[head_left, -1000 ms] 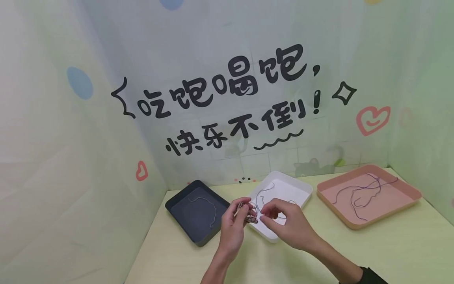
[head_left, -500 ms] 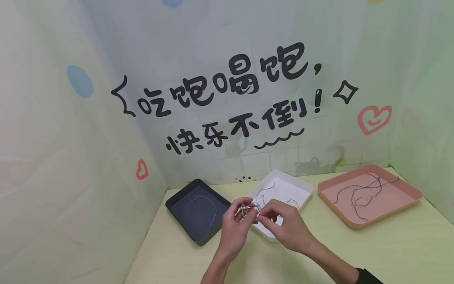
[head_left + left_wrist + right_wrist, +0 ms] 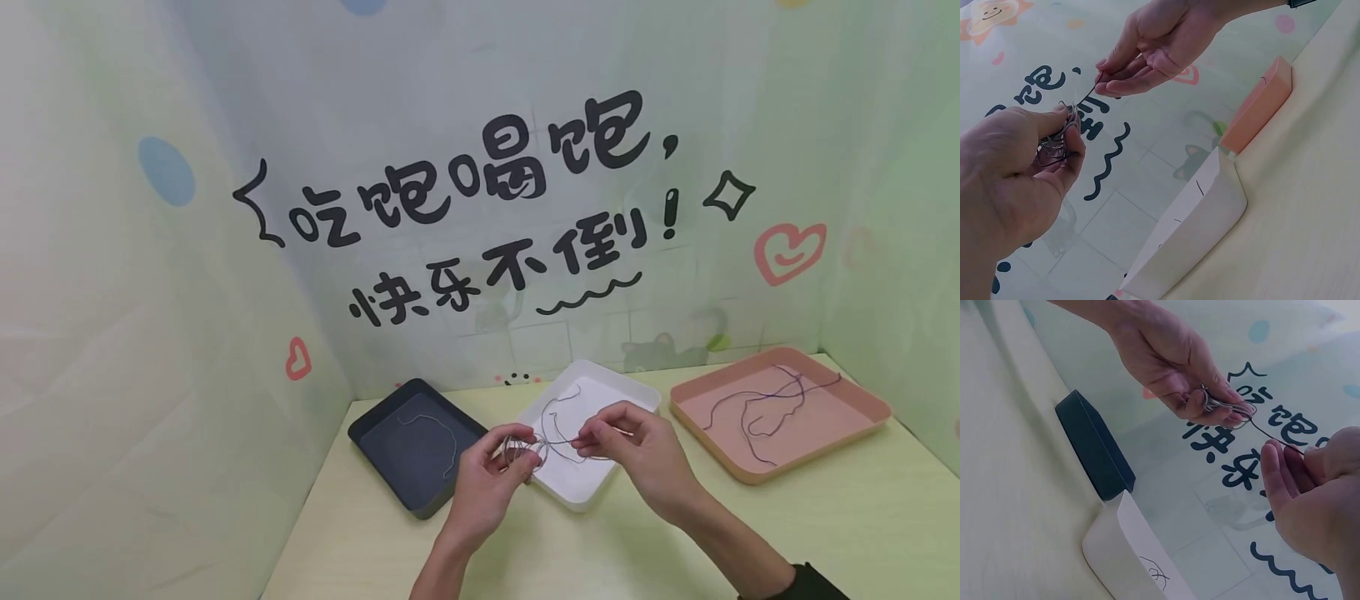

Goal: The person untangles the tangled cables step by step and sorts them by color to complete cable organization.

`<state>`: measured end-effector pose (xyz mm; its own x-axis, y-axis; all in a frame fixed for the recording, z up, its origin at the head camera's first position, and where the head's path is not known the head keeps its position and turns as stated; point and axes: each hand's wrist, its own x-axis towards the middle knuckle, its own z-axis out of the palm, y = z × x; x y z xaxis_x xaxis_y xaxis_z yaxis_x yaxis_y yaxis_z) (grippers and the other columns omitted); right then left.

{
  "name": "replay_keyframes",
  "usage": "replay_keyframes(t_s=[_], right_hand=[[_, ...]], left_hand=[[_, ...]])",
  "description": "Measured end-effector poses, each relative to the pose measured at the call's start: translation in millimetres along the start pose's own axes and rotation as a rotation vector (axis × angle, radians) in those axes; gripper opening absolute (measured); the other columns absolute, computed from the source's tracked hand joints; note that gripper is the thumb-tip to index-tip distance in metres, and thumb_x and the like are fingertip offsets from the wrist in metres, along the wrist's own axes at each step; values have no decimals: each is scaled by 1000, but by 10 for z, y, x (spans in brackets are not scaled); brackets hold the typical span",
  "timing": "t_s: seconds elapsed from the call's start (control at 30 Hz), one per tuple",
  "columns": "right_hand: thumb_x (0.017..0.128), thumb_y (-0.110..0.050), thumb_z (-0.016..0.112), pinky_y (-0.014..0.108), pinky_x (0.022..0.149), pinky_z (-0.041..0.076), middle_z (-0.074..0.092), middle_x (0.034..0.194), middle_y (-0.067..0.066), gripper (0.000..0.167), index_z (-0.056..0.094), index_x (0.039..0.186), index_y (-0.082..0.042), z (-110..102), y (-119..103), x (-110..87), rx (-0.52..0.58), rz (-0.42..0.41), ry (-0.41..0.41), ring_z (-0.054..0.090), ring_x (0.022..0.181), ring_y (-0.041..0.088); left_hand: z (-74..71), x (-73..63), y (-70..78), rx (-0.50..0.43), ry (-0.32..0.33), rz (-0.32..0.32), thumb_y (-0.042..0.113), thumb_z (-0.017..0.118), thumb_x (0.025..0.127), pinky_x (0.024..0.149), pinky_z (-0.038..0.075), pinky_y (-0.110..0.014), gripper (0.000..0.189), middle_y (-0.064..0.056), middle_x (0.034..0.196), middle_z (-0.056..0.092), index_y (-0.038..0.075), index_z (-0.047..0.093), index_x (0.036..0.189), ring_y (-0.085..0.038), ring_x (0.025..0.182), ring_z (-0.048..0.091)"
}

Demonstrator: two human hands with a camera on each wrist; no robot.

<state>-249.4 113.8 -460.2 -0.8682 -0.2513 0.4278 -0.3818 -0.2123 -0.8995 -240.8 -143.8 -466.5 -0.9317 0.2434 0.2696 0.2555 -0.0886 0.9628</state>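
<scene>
My left hand (image 3: 480,492) grips a tangled bundle of thin cords (image 3: 1054,147), silvery grey with some darker strands, between thumb and fingers above the table. From that bundle one dark cord (image 3: 1263,430) runs out straight to my right hand (image 3: 652,458), which pinches it between thumb and fingertips. In the head view both hands are in front of the white tray (image 3: 643,390), the right one overlapping its right side. Thin dark cords (image 3: 564,399) lie inside this tray, partly hidden behind the hands.
To the left stands a dark blue tray (image 3: 420,510) with one pale cord (image 3: 454,454) in it. A pink tray (image 3: 750,478) at the right holds several purplish cords (image 3: 742,394). Behind the pale table (image 3: 352,533) rises a printed curtain (image 3: 450,75).
My right hand closed in on the bundle, then moved away to the right, drawing a dark cord out from it. My left hand kept its grip and shifted slightly left.
</scene>
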Motion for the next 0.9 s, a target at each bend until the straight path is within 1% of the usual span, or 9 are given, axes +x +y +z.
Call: replay_keyframes(t_s=[0.13, 0.27, 0.37, 0.43, 0.57, 0.67, 0.77, 0.9], right_hand=[[116, -4, 61, 37, 98, 69, 81, 110, 3, 25, 58, 118, 20, -39, -23, -9, 44, 25, 26, 86, 105, 18], [116, -6, 61, 37, 100, 68, 81, 109, 3, 20, 59, 117, 14, -81, -45, -2, 92, 59, 75, 86, 105, 20], [116, -8, 63, 36, 100, 67, 82, 108, 5, 17, 61, 116, 9, -141, -73, 8, 139, 89, 128, 86, 104, 20], [116, -8, 63, 35, 100, 67, 82, 106, 7, 15, 62, 115, 7, -194, -100, 11, 169, 100, 162, 86, 104, 21], [116, -7, 63, 34, 99, 68, 83, 105, 8, 12, 65, 114, 5, -301, -145, 4, 215, 99, 194, 86, 102, 20], [115, -5, 64, 34, 97, 68, 84, 103, 8, 10, 67, 112, 4, -359, -155, -2, 237, 87, 204, 86, 100, 20], [114, -5, 65, 34, 96, 68, 84, 102, 8, 9, 68, 111, 3, -392, -155, -2, 257, 78, 222, 86, 98, 19], [114, -7, 66, 33, 95, 68, 84, 101, 8, 9, 70, 110, 1, -422, -169, 3, 276, 84, 261, 86, 97, 18]], left_hand=[[-6, -6, 2, -9, -18, 6, 1, 82, 101, 77, 60, -18, 39, -10, 128, 68, -5, 69, 138, -3, 92, 71], [-18, -12, 1, -18, -8, 4, 1, 83, 101, 77, 61, -19, 38, -12, 127, 70, -5, 69, 135, -4, 91, 72], [-50, -23, 3, -4, 10, 9, -1, 81, 100, 76, 61, -20, 32, -11, 120, 71, -6, 70, 130, -5, 86, 71], [-79, -31, 7, 16, 19, 14, -2, 80, 101, 75, 60, -19, 28, -7, 112, 72, -6, 71, 127, -5, 83, 70], [-133, -43, 21, 55, 11, 22, -3, 77, 103, 74, 60, -19, 28, 2, 105, 75, -9, 71, 130, -5, 81, 68], [-153, -45, 30, 77, 1, 21, -1, 77, 104, 73, 59, -18, 31, 6, 105, 77, -10, 72, 133, -4, 81, 68], [-161, -49, 30, 89, 3, 23, 1, 78, 104, 73, 59, -18, 32, 8, 105, 78, -8, 73, 134, -3, 80, 68], [-174, -59, 20, 73, 12, 32, 2, 80, 103, 73, 60, -19, 31, 7, 107, 79, -5, 74, 133, -4, 82, 69]])
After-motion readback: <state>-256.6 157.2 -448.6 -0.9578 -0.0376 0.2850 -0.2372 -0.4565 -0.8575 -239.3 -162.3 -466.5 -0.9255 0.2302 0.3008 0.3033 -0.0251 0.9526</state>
